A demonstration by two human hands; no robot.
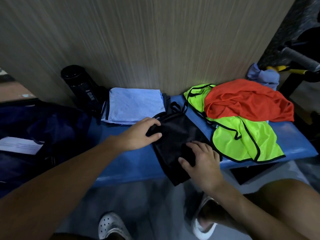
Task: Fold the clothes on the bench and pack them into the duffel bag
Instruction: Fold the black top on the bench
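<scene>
1. Black garment (pixel 174 135) lies on the blue desk (pixel 131 163), its near end hanging over the front edge.
2. The left hand (pixel 142 134) has its grip clenched on the garment's left edge, pinching cloth.
3. The right hand (pixel 200 161) grasps a dark fold near the front, fingers curled round it.
4. The duffel bag (pixel 43 129) sits at the left; a neon-yellow bib (pixel 242 139) and an orange garment (pixel 245 101) lie right.
</scene>
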